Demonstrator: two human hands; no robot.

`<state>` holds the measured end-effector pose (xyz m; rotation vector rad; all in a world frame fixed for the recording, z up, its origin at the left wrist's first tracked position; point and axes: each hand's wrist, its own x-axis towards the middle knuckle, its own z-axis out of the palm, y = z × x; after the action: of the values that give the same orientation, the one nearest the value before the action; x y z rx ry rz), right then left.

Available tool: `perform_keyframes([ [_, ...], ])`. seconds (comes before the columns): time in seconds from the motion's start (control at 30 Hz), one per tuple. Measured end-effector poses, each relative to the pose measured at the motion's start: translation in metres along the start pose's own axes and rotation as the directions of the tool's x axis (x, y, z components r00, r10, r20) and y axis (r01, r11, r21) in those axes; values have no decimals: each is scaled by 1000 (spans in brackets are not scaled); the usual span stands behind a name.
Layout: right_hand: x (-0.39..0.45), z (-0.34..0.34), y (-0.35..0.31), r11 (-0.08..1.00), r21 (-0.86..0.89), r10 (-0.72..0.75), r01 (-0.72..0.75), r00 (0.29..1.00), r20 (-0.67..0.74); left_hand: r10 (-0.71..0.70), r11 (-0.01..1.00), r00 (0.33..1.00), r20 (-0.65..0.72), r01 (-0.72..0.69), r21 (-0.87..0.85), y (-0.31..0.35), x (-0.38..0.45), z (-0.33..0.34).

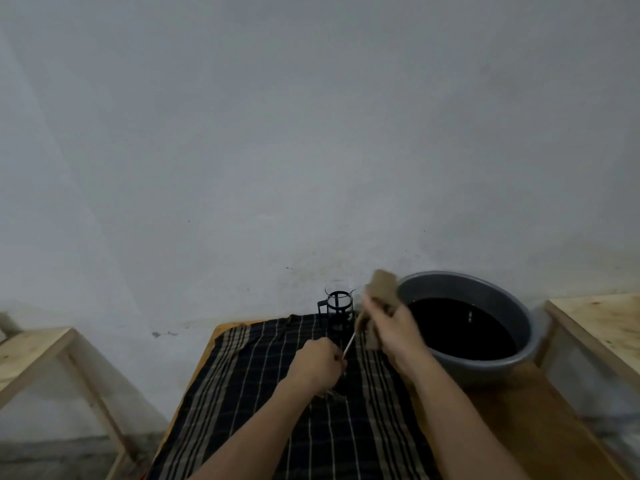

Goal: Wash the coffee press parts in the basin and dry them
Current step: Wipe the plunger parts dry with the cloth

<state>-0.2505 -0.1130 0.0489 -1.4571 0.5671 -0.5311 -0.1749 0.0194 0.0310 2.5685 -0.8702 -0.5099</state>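
Hands [317, 362] [391, 327] gripping rod [349, 344], cloth [381, 289]

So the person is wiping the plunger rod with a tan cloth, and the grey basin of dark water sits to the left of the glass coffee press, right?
Not quite. The head view shows the grey basin to the right of the glass coffee press, not the left. The rest holds: the right hand holds a tan cloth around the plunger rod, which the left hand grips lower down.

a bare, makeshift home washing spot: a wooden table [519, 403] against a stained plain wall [311, 133], a checked cloth [263, 375] on it, raw plywood benches [31, 348] either side of it.
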Motion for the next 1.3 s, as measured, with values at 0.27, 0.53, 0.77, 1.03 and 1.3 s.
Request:
perform_keyframes([
  [0.27,14,-18,1,978,-57,178,-202,943,-280,152,958,985,-76,-127,257,18,-4,21],
  [0.53,-15,-14,18,977,-207,-104,40,946,-308,259,925,963,-79,-223,309,27,2,17],
  [0.77,2,-53,27,637,719,473,-278,878,-79,280,926,960,-4,-269,265,41,-3,37],
  [1.03,-38,-31,54,965,218,187,-143,963,-197,238,969,970,-38,-235,83,67,1,48],
  [1.3,-45,-107,97,918,-38,385,-394,911,-150,0,995,999,44,4,-103,29,5,69],
])
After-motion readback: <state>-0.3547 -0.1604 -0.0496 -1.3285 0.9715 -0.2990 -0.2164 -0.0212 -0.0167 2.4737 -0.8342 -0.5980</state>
